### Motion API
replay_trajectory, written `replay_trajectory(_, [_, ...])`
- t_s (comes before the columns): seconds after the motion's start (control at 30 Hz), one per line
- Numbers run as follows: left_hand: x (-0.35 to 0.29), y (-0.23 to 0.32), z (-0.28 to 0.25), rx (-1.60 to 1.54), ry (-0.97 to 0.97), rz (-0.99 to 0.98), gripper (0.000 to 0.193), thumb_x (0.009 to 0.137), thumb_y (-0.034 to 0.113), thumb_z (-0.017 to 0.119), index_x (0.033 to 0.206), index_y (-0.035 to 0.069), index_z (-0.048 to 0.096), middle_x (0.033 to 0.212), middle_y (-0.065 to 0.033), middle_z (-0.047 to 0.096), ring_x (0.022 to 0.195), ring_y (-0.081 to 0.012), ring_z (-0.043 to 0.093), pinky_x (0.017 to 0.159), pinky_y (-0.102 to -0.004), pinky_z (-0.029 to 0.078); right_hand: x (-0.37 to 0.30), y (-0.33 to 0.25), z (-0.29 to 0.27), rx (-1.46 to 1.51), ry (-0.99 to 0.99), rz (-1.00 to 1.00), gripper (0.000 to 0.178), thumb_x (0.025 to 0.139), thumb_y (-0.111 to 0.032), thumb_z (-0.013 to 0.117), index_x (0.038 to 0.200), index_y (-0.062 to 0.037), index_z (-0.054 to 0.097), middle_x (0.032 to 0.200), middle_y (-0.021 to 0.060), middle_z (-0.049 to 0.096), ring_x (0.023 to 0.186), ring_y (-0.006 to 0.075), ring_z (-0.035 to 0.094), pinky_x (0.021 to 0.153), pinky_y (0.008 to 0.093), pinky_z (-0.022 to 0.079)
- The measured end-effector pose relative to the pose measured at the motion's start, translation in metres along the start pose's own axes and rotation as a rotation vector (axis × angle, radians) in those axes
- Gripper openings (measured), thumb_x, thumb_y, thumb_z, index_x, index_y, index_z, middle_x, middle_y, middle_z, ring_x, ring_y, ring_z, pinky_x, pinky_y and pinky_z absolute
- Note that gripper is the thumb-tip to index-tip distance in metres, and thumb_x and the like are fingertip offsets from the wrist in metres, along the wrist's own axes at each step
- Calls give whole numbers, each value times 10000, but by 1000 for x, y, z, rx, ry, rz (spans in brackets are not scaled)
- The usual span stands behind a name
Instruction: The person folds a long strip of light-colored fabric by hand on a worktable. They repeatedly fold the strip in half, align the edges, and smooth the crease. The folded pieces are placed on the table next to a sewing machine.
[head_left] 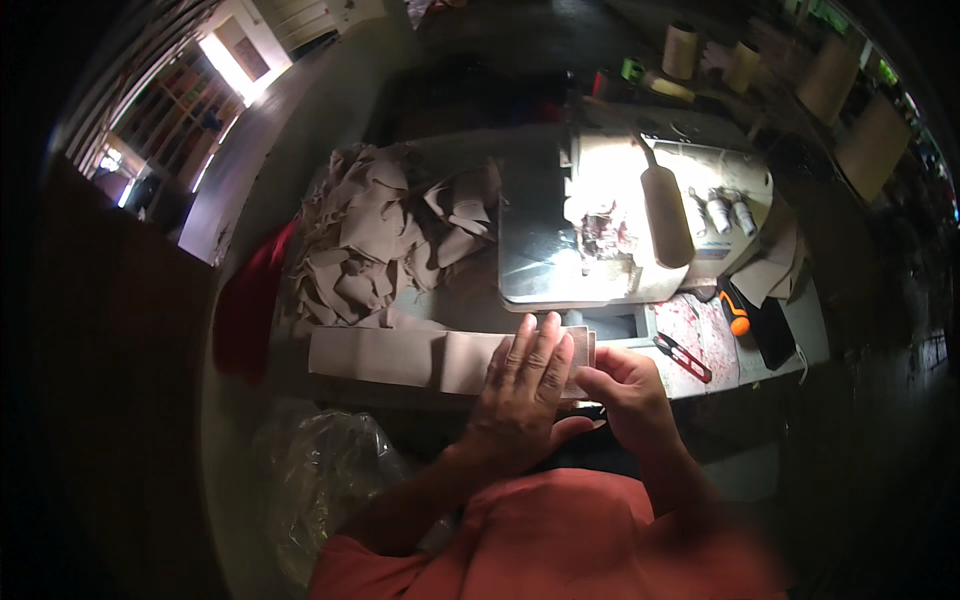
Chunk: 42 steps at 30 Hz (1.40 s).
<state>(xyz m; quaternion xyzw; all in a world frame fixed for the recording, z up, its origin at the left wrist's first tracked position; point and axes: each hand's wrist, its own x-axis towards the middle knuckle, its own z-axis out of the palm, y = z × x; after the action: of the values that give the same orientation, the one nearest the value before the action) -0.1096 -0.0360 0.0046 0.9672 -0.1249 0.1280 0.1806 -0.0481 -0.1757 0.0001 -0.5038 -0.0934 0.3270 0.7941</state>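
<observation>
A long beige fabric strip [375, 358] lies along the front edge of the sewing table, with a second beige piece [465, 362] layered over its right part. My left hand [520, 388] rests flat on the layers, fingers stretched out and pointing away from me. At the right end of the cloth my right hand [632, 392] pinches the stacked edges between thumb and fingers. Just beyond my hands stands a white sewing machine [540, 250], brightly lit around its needle area. Red-handled thread snips [683, 358] lie right of my right hand.
A loose heap of beige fabric pieces [365, 225] covers the table's left side. An orange-handled tool [738, 324] and a dark flat object [770, 335] lie at the right. A clear plastic bag [330, 480] hangs near left, below red cloth [250, 315]. Thread cones [680, 52] stand behind.
</observation>
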Motion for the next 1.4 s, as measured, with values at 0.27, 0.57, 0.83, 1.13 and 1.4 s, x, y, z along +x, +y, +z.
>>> replay_trajectory(0.27, [44,-31,-30,-1122,-267,-376,296,818,199,539,983,-47,555,878,-84,590,822,-101,539,712,-228,437,-3,-8,-4,-168,-98,-120,169,819,-4,507,982,40,521,877,52,573,817,89,546,732,222,459])
replay_trajectory(0.57, [55,-24,-34,-813,-179,-389,207,737,184,618,777,-18,596,657,-84,576,619,-116,556,569,-251,443,2,-8,-5,-235,-69,-81,175,812,-25,530,978,27,505,873,52,567,807,85,543,708,225,460])
replay_trajectory(0.83, [95,-46,-10,-530,-35,-290,155,670,90,672,681,-27,570,620,-86,562,579,-75,507,521,-249,417,32,-4,-24,-165,42,-28,196,791,-52,568,952,42,509,794,66,585,672,99,579,584,203,452])
replay_trajectory(1.13, [89,-63,13,-197,65,239,65,708,56,601,766,31,587,680,-95,503,633,-254,520,574,-345,430,38,20,-29,-120,147,-94,223,807,0,513,1010,70,449,777,70,581,673,78,554,589,187,445])
replay_trajectory(1.4, [95,-62,10,-270,66,103,66,713,23,568,778,15,577,704,-113,524,656,-270,537,589,-345,434,36,25,-25,-60,226,-174,207,820,15,491,1020,43,443,736,92,590,617,95,560,603,199,457])
